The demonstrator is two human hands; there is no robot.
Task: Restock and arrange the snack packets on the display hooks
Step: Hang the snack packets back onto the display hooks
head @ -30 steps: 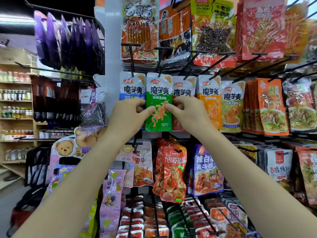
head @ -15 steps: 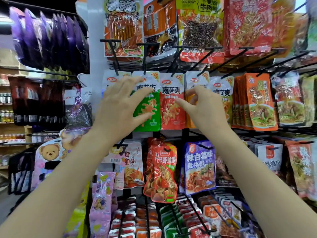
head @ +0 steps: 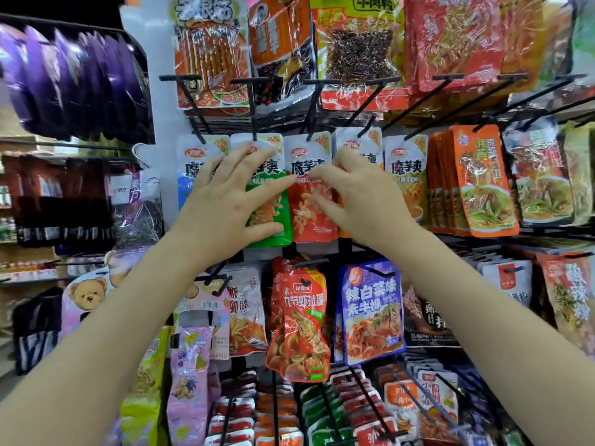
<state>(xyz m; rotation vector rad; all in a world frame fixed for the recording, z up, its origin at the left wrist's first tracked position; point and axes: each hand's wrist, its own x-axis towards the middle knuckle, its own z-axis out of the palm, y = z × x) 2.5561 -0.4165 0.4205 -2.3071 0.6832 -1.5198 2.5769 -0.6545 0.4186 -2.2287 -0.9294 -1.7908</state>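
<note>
A row of small snack packets hangs on black display hooks (head: 254, 107) at chest height: a blue packet (head: 188, 175), a green packet (head: 270, 214), a red packet (head: 310, 204), an orange one mostly hidden, and a yellow packet (head: 407, 175). My left hand (head: 231, 201) lies with spread, straight fingers over the green packet, its thumb under the packet's lower edge. My right hand (head: 357, 197) rests over the red and orange packets, fingers loosely bent toward the red one. Neither hand grips a packet that I can see.
Larger snack bags (head: 360, 49) hang on the row above. Below hang a red shrimp-print bag (head: 302, 323) and a blue bag (head: 373, 310), with small packets lower down. Orange packets (head: 479, 181) fill the right side. Purple bags (head: 74, 82) hang on a rack at left.
Both hands let go of the green packet they pinched, opened, and now rest flat over the row. The view has moved closer to the rack.
</note>
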